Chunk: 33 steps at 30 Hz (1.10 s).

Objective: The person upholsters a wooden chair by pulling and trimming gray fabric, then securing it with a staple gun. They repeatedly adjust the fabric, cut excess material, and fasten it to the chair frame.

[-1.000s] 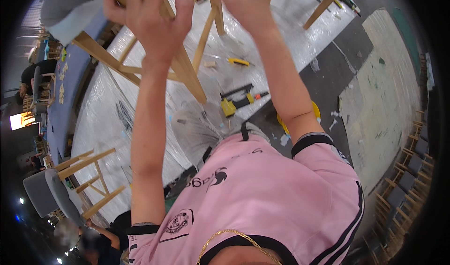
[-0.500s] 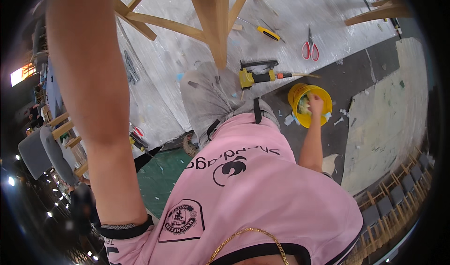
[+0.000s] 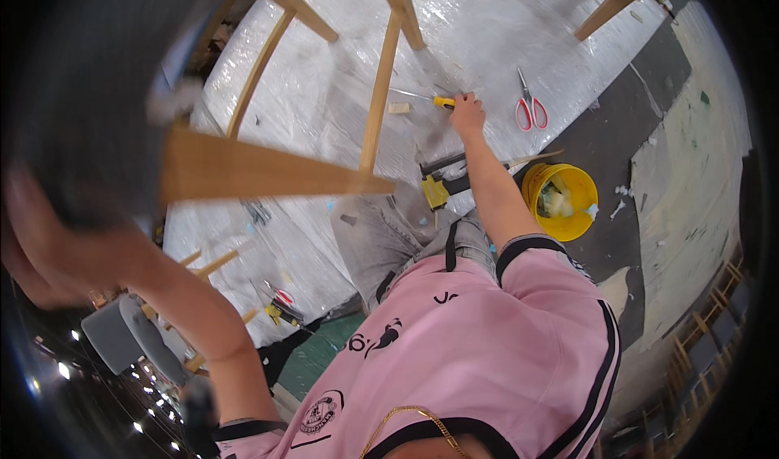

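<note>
At the left, my left hand (image 3: 69,252), blurred, is against the edge of a chair with a dark grey seat (image 3: 97,126) and appears to hold it. One tapered wooden leg (image 3: 260,167) of this chair points right, above my knee. My right hand (image 3: 468,114) reaches forward to the plastic-covered surface, its fingers closed around the yellow handle of a screwdriver (image 3: 442,102). The thin shaft points left, beside a small wooden block (image 3: 398,108). Below my right forearm lies a yellow and black staple gun (image 3: 436,191), partly hidden by that arm.
Scissors with red handles (image 3: 531,116) lie right of my right hand. A yellow bucket (image 3: 568,230) holds pale scraps. More wooden chair legs (image 3: 380,94) stand ahead. Grey-seated chairs line the right rim. Tools with red and yellow handles (image 3: 282,305) lie at the lower left.
My right hand has left the bucket and moved forward and left onto the screwdriver. The chair has turned, its leg swinging from pointing toward me to pointing right. My left hand has come lower.
</note>
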### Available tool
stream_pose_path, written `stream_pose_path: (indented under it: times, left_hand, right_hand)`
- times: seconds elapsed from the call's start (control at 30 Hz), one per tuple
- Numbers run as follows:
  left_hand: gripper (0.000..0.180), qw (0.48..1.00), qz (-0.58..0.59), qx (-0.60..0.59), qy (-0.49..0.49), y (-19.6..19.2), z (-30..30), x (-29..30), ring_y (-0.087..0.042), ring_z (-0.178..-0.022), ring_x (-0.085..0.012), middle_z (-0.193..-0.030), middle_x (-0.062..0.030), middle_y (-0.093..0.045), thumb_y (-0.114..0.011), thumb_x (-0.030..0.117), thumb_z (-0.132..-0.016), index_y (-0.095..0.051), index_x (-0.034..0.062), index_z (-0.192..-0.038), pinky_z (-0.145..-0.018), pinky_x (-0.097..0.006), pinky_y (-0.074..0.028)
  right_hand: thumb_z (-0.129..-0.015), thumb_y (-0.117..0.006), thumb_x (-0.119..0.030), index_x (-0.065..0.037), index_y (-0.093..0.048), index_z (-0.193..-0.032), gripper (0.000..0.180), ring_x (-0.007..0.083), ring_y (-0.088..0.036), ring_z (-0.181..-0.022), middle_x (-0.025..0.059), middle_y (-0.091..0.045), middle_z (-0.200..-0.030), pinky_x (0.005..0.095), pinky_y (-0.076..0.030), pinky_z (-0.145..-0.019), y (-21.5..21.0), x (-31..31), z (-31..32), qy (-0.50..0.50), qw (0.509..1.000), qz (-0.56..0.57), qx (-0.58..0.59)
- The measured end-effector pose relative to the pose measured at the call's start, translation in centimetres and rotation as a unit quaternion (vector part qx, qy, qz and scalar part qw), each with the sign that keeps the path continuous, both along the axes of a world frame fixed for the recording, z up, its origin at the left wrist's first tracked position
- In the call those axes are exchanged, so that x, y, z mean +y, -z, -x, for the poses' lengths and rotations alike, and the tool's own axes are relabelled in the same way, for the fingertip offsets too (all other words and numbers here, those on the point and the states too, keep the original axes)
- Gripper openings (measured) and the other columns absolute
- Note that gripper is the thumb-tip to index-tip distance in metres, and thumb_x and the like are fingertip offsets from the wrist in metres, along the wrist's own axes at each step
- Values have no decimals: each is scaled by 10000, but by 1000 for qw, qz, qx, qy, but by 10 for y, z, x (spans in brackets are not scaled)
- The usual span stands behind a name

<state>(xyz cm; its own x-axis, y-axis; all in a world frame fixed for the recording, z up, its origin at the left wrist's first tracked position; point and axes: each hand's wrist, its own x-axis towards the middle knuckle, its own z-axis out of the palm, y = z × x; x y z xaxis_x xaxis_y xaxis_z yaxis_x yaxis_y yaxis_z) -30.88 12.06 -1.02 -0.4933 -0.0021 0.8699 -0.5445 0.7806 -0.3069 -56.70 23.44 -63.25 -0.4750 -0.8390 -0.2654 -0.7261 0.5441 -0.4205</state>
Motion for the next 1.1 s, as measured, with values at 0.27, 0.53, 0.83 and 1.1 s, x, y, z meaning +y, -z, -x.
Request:
stream_pose_path:
  times: [0.27,0.53,0.83,1.1]
  left_hand:
    - [599,978,-147,126,-78,70,-58,124,-588,-1257,-469,-1328,-338,-614,-421,325,-902,-599,-104,-1280,-1122,-588,-417]
    - [429,930,-216,240,-178,33,-133,93,-570,-1297,-243,-1373,-166,-643,-483,67,-921,-640,-45,-1305,-1160,-381,-377]
    - [586,906,-359,147,-170,-20,-215,48,-521,-1312,-228,-1339,-112,-605,-729,322,-949,-540,38,-1425,-1133,-366,-364]
    - [763,892,-378,8,-248,-38,-223,59,-461,-1382,-269,-1452,-152,-511,-768,411,-904,-447,69,-1505,-1160,-403,-340]
  right_hand:
    - [-875,-726,-297,-61,-649,-1145,367,368,-656,-1020,168,-663,-1184,492,-529,-842,-14,50,11,-9,994,112,-19]
    - [-1049,-612,-228,-27,-505,-1330,362,129,-612,-806,71,-639,-1060,292,-512,-745,-124,128,-5,158,838,163,-497]
    - [-1054,-603,-226,-53,-453,-1440,449,88,-517,-629,81,-607,-953,240,-438,-549,-314,38,-84,-159,706,287,-628]
    - [-1066,-581,-349,-40,-453,-1472,526,58,-487,-555,146,-675,-1026,216,-413,-518,-398,17,-159,-242,623,373,-644]
